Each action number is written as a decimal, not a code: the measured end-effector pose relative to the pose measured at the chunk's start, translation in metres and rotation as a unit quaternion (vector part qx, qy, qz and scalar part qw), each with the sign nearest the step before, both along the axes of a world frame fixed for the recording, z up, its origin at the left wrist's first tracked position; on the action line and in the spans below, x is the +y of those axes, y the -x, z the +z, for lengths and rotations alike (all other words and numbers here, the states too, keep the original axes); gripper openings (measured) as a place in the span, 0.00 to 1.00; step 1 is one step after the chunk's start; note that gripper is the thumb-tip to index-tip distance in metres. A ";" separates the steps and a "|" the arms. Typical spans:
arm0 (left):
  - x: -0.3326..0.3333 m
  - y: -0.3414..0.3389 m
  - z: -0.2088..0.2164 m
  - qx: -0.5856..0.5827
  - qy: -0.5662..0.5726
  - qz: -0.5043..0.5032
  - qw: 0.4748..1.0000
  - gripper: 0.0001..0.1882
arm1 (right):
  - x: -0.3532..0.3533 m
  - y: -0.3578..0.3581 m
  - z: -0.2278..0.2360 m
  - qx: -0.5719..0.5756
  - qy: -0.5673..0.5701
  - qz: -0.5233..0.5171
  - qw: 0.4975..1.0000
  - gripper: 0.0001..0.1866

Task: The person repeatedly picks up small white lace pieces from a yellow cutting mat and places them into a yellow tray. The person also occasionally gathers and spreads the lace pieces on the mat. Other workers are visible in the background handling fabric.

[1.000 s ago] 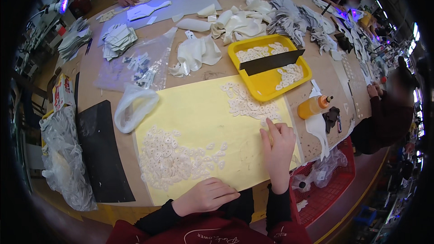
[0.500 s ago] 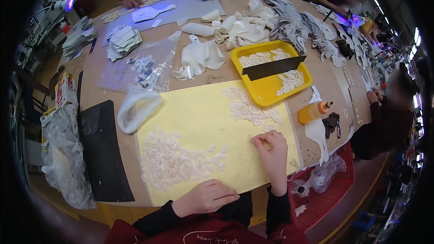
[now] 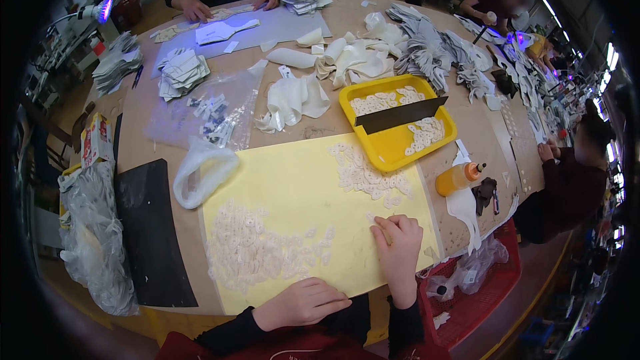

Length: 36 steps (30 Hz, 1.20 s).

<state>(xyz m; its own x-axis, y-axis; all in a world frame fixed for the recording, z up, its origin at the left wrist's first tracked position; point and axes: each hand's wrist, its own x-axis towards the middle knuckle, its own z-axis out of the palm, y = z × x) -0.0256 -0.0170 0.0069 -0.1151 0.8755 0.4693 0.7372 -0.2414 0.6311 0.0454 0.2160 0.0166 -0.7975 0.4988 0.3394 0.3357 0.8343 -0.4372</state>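
A yellow sheet [image 3: 293, 167] lies on the table before me. On its left part are many small cream eye-shaped pieces with a hole [image 3: 243, 247]. A second cluster of such pieces [image 3: 373, 177] lies at its upper right. My right hand [image 3: 399, 247] is over the sheet's right side, thumb and fingers pinched at a tiny pale piece [image 3: 371, 217], hard to make out. My left hand [image 3: 300, 303] rests at the sheet's near edge, fingers loosely extended to the right, holding nothing visible.
A yellow tray [image 3: 450, 135] with a dark divider holds more pieces. An orange bottle [image 3: 453, 180] stands right of the sheet, above a red crate [image 3: 480, 310]. A black board [image 3: 153, 227] and a plastic bag [image 3: 200, 177] lie left. Across the table, a person's hands [image 3: 197, 10] work.
The whole view has shifted, so the table sits slightly lower. My hands keep nearly the same pose, the right still pinched. A co-worker at the far right now lifts a pale object.
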 end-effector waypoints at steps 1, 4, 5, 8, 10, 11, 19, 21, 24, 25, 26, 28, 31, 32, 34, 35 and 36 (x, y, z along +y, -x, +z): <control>0.001 0.001 0.000 0.002 0.000 0.001 1.000 0.19 | -0.001 0.003 0.003 0.003 -0.004 -0.001 1.000 0.13; 0.001 0.001 -0.003 0.006 -0.006 0.004 1.000 0.19 | -0.005 0.006 0.000 0.004 -0.023 -0.007 1.000 0.13; 0.001 0.001 -0.002 0.006 -0.006 0.004 1.000 0.19 | -0.008 0.008 -0.001 0.004 -0.031 -0.009 0.999 0.12; 0.002 0.002 -0.003 0.005 -0.005 0.003 1.000 0.19 | -0.035 0.017 0.002 0.010 0.007 0.105 0.994 0.11; 0.001 0.001 -0.004 0.003 -0.001 0.004 1.000 0.20 | -0.037 0.019 0.006 -0.003 0.027 0.124 0.992 0.12; 0.000 0.002 -0.003 0.003 0.000 0.006 1.000 0.20 | -0.032 0.023 0.010 0.002 0.021 0.112 0.993 0.12; 0.000 0.001 -0.001 0.008 -0.001 0.002 1.000 0.20 | 0.025 0.046 0.000 0.028 0.006 0.006 1.000 0.11; 0.000 0.000 -0.003 0.007 -0.008 0.005 1.000 0.20 | 0.024 0.046 -0.003 0.052 0.010 0.024 0.998 0.10; -0.001 0.001 -0.002 0.005 -0.005 0.006 1.000 0.20 | 0.009 0.039 0.005 0.088 0.227 0.010 0.970 0.09; -0.002 0.001 0.000 0.006 -0.002 0.006 1.000 0.20 | 0.003 0.037 0.008 0.088 0.292 -0.006 0.952 0.10; -0.002 0.001 -0.001 0.005 -0.004 0.007 1.000 0.20 | -0.003 0.034 0.011 0.087 0.356 -0.023 0.930 0.10; -0.002 0.001 -0.001 0.005 -0.007 0.007 1.000 0.21 | -0.010 0.028 0.009 0.066 0.335 -0.021 0.940 0.09; -0.001 0.000 -0.003 0.004 -0.014 0.007 1.000 0.21 | -0.012 0.018 0.004 0.020 0.143 0.011 0.989 0.08; -0.002 0.000 -0.003 0.004 -0.014 0.007 1.000 0.21 | -0.012 0.015 0.005 0.020 0.126 0.006 0.992 0.08; -0.004 -0.001 -0.004 0.003 -0.014 0.008 1.000 0.21 | -0.008 0.010 0.005 0.021 0.111 -0.005 0.994 0.09; -0.003 0.000 -0.003 0.003 -0.012 0.006 1.000 0.21 | -0.003 0.007 0.005 0.023 0.110 -0.013 0.994 0.09; -0.002 0.000 -0.002 0.003 -0.011 0.003 1.000 0.21 | 0.000 0.006 0.005 0.025 0.109 -0.021 0.993 0.10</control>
